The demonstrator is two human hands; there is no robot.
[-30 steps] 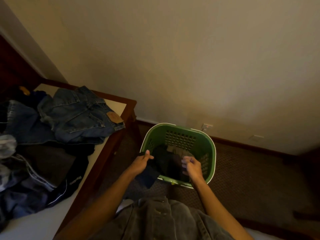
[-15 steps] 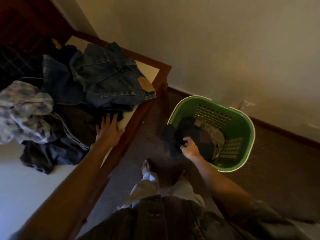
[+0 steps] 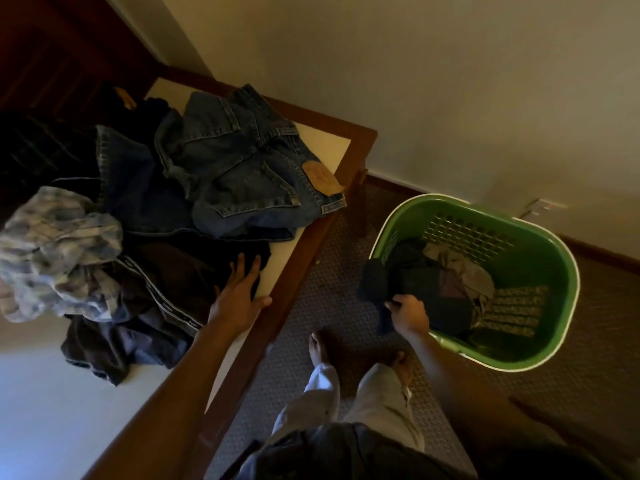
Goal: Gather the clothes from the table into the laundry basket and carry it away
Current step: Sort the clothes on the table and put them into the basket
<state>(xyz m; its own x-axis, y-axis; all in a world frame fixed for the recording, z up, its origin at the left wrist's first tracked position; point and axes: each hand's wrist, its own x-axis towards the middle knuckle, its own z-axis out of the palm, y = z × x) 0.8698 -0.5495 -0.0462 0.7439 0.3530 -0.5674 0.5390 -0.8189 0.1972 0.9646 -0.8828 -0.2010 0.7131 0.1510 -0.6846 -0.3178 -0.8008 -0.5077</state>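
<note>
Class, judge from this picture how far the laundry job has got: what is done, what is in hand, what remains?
Done: a few dark garments already lie in the green laundry basket. In hand: the right hand grips a dark cloth draped over the basket's rim, while the left hand rests flat on a dark garment on the table. Left: the jeans, the pale checked shirt, the other clothes, then carrying.

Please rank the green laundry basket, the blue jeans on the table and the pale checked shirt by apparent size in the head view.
1. Green laundry basket
2. Blue jeans, close to the basket, so this order is unsure
3. Pale checked shirt, clearly smallest
</note>
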